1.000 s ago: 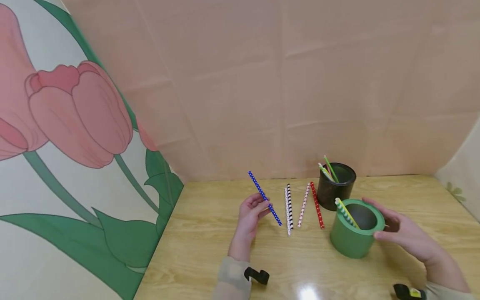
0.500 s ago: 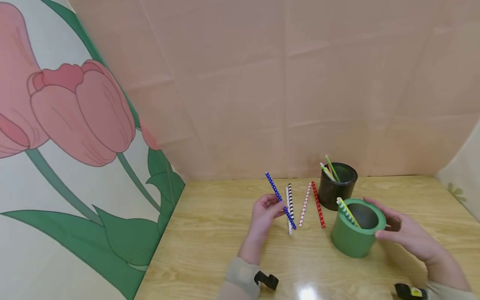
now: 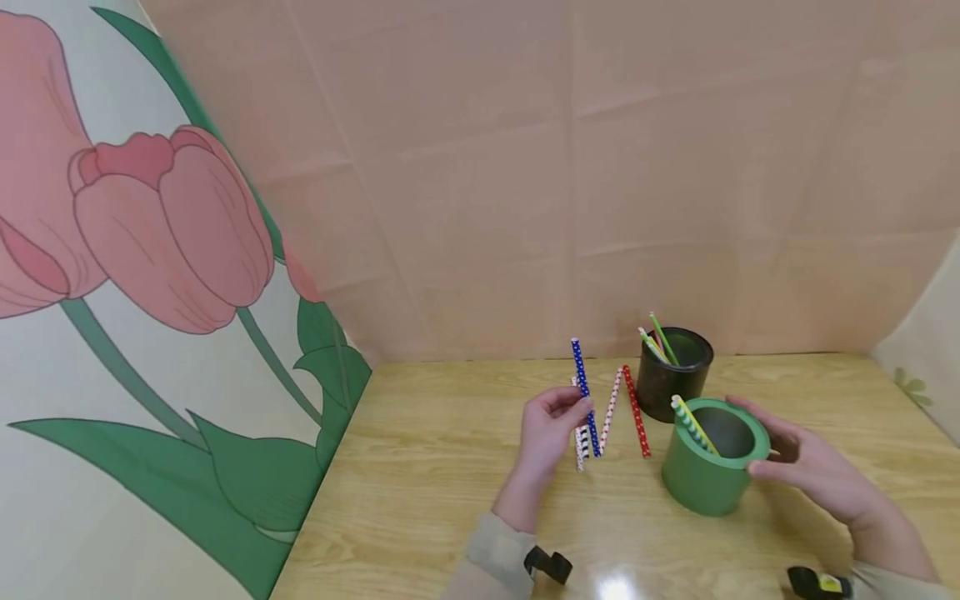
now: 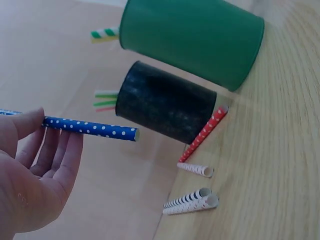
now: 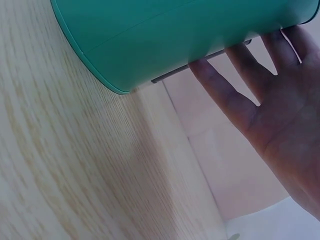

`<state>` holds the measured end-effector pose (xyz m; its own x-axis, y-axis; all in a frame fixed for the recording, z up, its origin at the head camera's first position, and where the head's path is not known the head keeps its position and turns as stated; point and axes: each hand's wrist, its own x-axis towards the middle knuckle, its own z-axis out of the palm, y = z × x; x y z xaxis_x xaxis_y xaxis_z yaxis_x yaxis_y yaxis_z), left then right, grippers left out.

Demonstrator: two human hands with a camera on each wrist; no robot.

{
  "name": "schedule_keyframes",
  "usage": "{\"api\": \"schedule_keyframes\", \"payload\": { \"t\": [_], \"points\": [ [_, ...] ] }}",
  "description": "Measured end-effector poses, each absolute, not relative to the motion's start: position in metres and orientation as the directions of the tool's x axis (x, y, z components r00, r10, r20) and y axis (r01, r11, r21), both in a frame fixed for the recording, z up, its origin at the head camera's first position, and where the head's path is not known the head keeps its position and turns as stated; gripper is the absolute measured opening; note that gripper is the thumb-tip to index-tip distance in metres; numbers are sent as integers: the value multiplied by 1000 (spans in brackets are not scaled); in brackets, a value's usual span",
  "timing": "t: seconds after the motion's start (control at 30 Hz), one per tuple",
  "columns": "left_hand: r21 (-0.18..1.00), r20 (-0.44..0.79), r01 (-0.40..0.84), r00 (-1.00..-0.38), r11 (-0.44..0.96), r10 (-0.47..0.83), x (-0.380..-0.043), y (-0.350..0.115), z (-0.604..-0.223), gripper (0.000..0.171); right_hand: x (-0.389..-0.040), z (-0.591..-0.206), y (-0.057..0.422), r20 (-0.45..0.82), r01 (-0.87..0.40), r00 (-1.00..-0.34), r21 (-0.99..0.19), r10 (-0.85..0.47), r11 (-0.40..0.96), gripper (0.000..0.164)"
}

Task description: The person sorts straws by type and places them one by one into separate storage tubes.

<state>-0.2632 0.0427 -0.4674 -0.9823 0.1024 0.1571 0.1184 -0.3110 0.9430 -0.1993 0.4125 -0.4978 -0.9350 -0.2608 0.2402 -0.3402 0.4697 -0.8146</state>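
Note:
My left hand (image 3: 551,429) pinches a blue paper straw with white dots (image 3: 577,358) between thumb and fingers, raised above the table. In the left wrist view one straw end points past the fingertips. Behind that hand lie a black-and-white striped straw (image 3: 585,446) and a white dotted straw (image 3: 580,460), side by side. To their right are a white straw with red spots (image 3: 611,404) and a red dotted straw (image 3: 636,412). My right hand (image 3: 821,475) holds the right side of a green cup (image 3: 697,487), thumb at the near rim. Green-striped and yellow straws (image 3: 693,427) lean inside it.
A black cup (image 3: 660,396) with several thin straws (image 3: 663,340) stands behind the green one, close to the red straw. The wooden table (image 3: 390,500) ends at a pinkish cloth backdrop (image 3: 480,208). A tulip-painted panel (image 3: 165,233) borders the left.
My left hand has moved right with the blue straw, now over the striped and white straws, and the straw has turned more upright. The right hand and green cup stay in place.

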Motion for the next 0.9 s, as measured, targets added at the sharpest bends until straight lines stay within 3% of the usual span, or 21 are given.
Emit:
{"api": "schedule_keyframes", "payload": {
  "t": [0.37,0.9],
  "points": [
    [944,252,216,-961,-251,118,-253,53,-447,16,-198,-498,414,246,-346,-932,-826,-267,446,87],
    [875,354,262,-920,-408,168,-239,71,-421,23,-197,-495,410,245,-345,-934,-806,-259,482,87]
  ]
}}
